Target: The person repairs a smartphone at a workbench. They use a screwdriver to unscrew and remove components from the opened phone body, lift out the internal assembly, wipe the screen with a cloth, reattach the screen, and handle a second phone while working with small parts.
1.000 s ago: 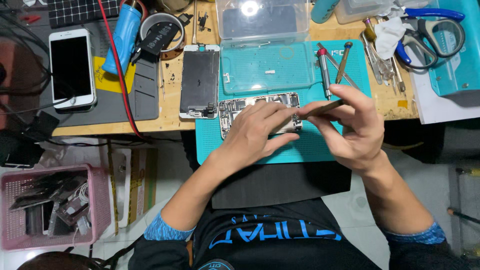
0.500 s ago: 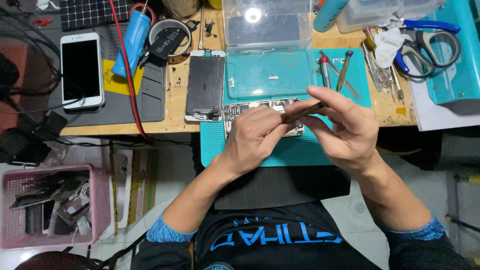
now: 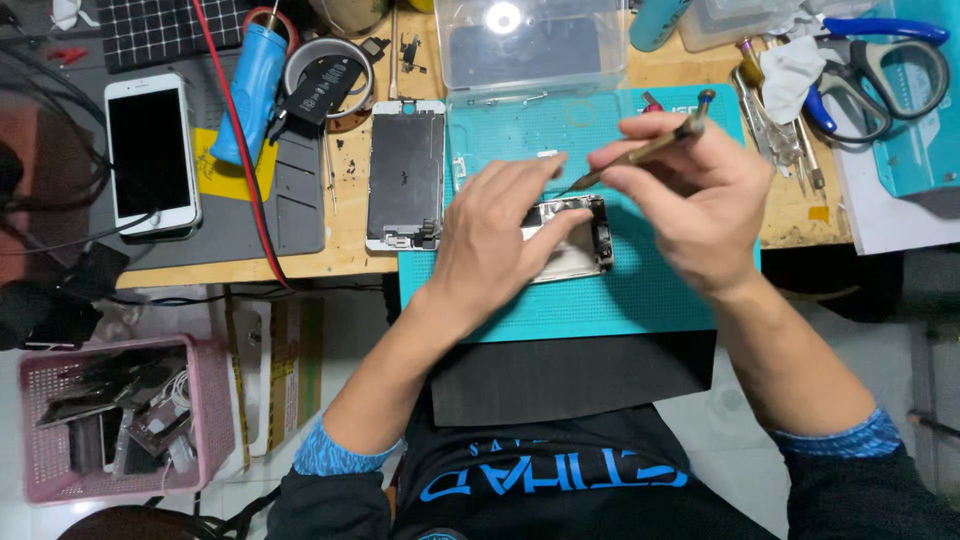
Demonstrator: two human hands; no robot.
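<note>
An opened phone body [image 3: 577, 243] with bare metal insides lies on a teal work mat [image 3: 640, 290] at the desk's front edge. My left hand [image 3: 495, 235] rests flat on the phone body's left part and holds it down. My right hand [image 3: 695, 190] grips a thin brass-coloured screwdriver [image 3: 650, 148]; its tip points down-left at the phone body's top edge. A detached phone screen [image 3: 405, 175] lies face down just left of the mat.
A white phone [image 3: 150, 155] lies on a grey mat [image 3: 290, 205] at the left, beside a blue cylinder [image 3: 245, 95] and a tape roll [image 3: 325, 70]. A clear plastic box [image 3: 530, 45] stands behind the teal mat; scissors [image 3: 885, 60] and tweezers lie right. A pink basket [image 3: 120, 420] sits on the floor.
The view has shifted, so the mat and phone body sit lower in frame. My right hand has lifted the screwdriver and turned its tip onto the phone body's top edge. My left hand stays on the phone.
</note>
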